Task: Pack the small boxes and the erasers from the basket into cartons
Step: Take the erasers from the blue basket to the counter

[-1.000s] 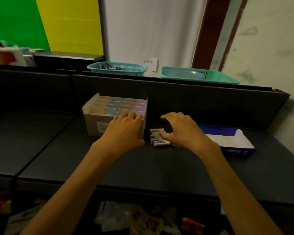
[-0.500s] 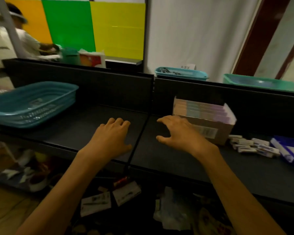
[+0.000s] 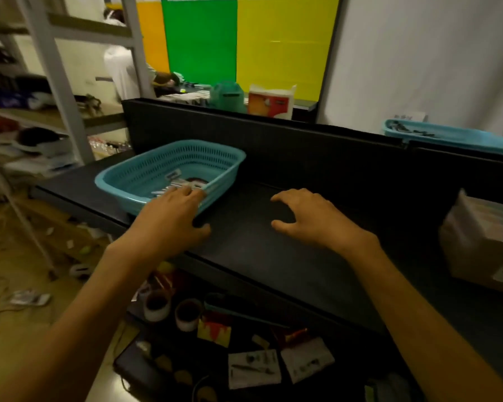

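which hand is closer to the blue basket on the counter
Left. The left hand reaches over the near rim of the blue basket; the right hand hovers over the counter, apart to its right.

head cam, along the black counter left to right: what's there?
blue basket with small items inside → left hand, fingers at the basket's near rim → right hand, open above bare counter → carton at the right edge, partly cut off.

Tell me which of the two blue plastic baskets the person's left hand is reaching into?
The near blue mesh basket on the black shelf, holding small boxes; the left hand is over its rim. The other blue basket sits behind the back panel, far right.
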A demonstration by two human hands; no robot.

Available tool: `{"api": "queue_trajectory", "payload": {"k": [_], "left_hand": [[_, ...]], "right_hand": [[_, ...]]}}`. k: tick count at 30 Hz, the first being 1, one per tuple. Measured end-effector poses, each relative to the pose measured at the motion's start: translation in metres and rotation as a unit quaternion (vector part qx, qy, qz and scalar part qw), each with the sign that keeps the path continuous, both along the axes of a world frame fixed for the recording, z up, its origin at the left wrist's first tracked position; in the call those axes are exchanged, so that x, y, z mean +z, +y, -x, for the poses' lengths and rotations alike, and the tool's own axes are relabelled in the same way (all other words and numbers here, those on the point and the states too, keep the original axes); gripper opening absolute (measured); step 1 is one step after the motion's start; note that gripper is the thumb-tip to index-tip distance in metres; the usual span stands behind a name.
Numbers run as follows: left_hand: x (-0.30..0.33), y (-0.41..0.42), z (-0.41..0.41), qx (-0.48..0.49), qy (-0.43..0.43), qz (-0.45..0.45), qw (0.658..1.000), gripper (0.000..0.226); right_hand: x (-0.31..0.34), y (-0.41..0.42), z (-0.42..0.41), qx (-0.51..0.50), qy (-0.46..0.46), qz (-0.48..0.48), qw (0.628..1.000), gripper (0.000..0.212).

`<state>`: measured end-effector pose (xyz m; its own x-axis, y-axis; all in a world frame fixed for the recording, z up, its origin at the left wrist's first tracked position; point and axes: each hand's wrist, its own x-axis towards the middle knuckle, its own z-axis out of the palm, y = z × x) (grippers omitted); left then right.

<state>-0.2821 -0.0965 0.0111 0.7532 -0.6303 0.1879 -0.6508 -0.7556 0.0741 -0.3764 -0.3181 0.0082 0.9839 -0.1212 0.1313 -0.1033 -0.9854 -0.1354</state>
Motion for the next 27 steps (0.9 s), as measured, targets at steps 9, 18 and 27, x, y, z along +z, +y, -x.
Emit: {"api": "queue_trajectory", "payload": {"k": [9,18,27], "left_hand": [[0.019,0.030,-0.164,0.014,0.004,-0.007,1.000,0.071],[-0.008,0.017,-0.300,-0.026,0.179,-0.074,0.981,0.074],[-0.024,-0.029,-0.357,-0.154,0.221,-0.206,0.941,0.095]], "right_hand": [[-0.001,0.037,-0.161,0.012,-0.047,-0.045,0.998,0.053],[-0.005,0.052,-0.264,-0.003,0.041,-0.058,0.997,0.056],[-0.015,0.062,-0.297,-0.123,0.194,-0.073,0.970,0.070]]}}
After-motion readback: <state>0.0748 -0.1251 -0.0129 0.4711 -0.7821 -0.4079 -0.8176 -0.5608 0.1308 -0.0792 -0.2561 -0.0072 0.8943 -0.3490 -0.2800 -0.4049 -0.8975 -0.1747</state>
